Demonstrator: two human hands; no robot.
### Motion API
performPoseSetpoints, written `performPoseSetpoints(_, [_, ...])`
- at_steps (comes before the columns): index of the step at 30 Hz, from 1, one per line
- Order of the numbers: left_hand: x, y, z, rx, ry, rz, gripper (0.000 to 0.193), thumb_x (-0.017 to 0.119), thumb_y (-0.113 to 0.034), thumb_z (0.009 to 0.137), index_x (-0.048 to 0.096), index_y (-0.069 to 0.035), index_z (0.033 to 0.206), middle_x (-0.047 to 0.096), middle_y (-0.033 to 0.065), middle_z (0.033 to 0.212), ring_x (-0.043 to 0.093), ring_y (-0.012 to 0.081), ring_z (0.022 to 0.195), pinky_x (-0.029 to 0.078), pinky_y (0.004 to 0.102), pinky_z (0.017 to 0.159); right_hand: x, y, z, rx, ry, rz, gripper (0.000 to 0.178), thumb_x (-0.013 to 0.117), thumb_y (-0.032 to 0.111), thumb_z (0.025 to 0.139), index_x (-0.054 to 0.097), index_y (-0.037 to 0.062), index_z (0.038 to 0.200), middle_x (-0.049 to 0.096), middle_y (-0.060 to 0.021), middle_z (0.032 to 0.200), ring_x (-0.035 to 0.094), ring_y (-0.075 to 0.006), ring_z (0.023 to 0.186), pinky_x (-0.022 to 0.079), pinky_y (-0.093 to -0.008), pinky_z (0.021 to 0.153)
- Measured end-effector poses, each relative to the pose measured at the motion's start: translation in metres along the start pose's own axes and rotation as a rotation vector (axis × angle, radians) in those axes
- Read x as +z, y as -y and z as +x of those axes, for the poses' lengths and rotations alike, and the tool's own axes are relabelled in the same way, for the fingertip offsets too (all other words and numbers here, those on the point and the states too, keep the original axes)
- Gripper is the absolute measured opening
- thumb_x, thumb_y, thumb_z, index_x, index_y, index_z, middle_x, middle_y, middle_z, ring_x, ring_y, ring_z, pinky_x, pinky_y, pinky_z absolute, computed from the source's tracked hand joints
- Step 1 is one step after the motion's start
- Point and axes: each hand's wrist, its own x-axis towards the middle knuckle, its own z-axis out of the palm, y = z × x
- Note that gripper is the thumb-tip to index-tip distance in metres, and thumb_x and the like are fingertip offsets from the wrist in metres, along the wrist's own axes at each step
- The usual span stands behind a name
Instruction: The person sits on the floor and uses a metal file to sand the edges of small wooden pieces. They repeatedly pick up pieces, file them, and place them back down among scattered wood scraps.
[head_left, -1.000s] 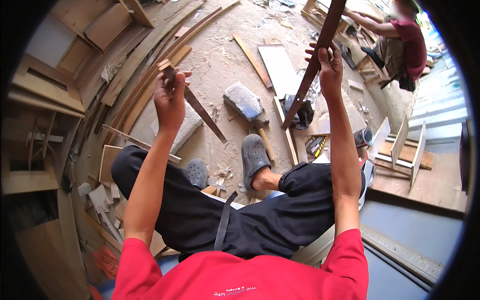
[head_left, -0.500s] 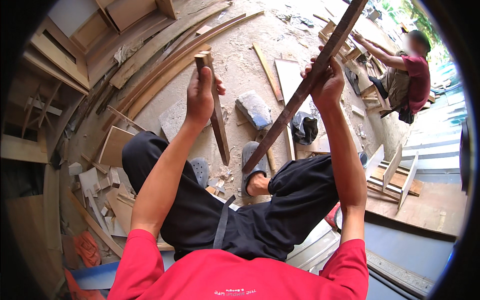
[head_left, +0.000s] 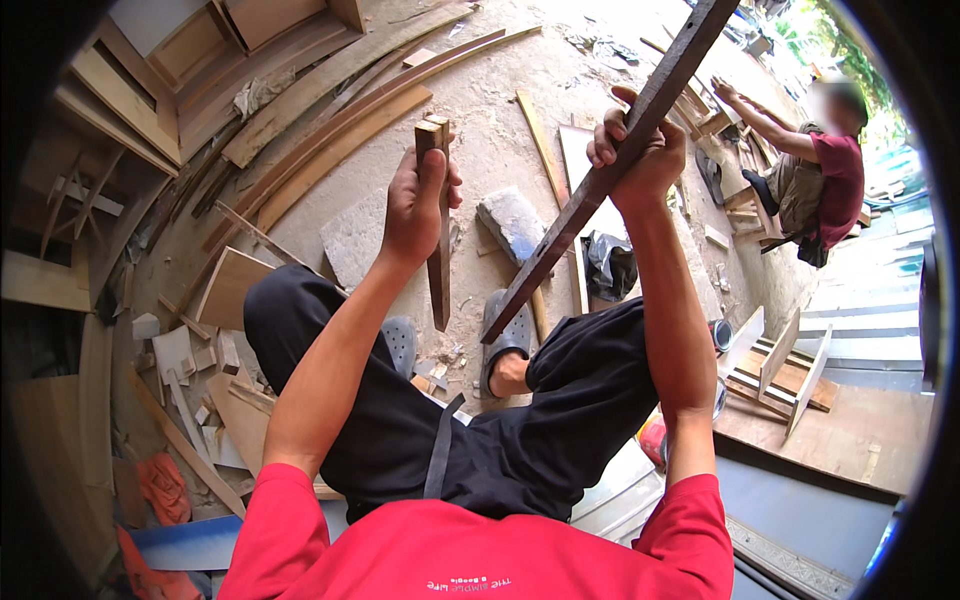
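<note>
My left hand [head_left: 412, 212] is closed around a short dark wooden piece [head_left: 438, 270], held nearly upright. Its top shows two pale cut ends side by side, so it may be two strips together. My right hand [head_left: 648, 165] grips a long dark wooden bar [head_left: 575, 215], which slants from the upper right down toward my sandal [head_left: 510, 335]. The bar's lower end and the short piece are apart, both above the ground between my knees. A whitish block [head_left: 512, 222] lies beyond them, with a wooden handle [head_left: 540, 315] by the sandal.
Long planks [head_left: 300, 195] lie at the far left, near wooden cabinets [head_left: 205, 60]. Offcuts [head_left: 190, 370] litter the left side. A black plastic bag [head_left: 608, 265] sits by my right knee. At right are upright boards [head_left: 780, 375] and a seated person [head_left: 835, 170].
My left hand has moved right with the short piece, which now stands more upright and shows both pale ends. My right hand and the long bar have shifted slightly.
</note>
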Motion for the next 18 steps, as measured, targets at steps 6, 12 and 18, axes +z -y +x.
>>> performPoseSetpoints(6, [-0.004, 0.0, 0.006, 0.019, -0.029, -0.012, 0.05, 0.042, -0.042, 0.1, 0.046, 0.0, 0.128, 0.053, 0.001, 0.082, 0.052, 0.0076, 0.069, 0.044, 0.0221, 0.065, -0.005, 0.004, 0.004, 0.009, 0.039, 0.01, 0.055, 0.024, 0.041, 0.091, 0.053, -0.0016, 0.11, 0.036, -0.0022, 0.058, 0.038, -0.0183, 0.048, 0.035, -0.0318, 0.05])
performPoseSetpoints(12, [0.008, 0.005, 0.015, 0.045, 0.001, -0.03, 0.05, 0.041, -0.042, 0.1, 0.047, -0.001, 0.127, 0.054, 0.0019, 0.082, 0.053, 0.0082, 0.069, 0.045, 0.0231, 0.065, -0.03, 0.009, -0.015, 0.037, 0.041, -0.031, 0.097, 0.014, 0.084, 0.08, 0.054, 0.0002, 0.108, 0.039, -0.0033, 0.054, 0.041, -0.0175, 0.048, 0.035, -0.0315, 0.046])
performPoseSetpoints(18, [0.02, 0.005, 0.02, 0.056, -0.01, -0.079, 0.055, 0.034, -0.049, 0.1, 0.051, -0.002, 0.123, 0.06, 0.0048, 0.081, 0.054, 0.008, 0.066, 0.045, 0.0217, 0.062, -0.033, 0.003, -0.033, -0.124, -0.166, -0.162, 0.095, 0.017, 0.084, 0.079, 0.05, 0.0003, 0.107, 0.049, -0.0066, 0.065, 0.048, -0.0165, 0.043, 0.041, -0.0283, 0.041])
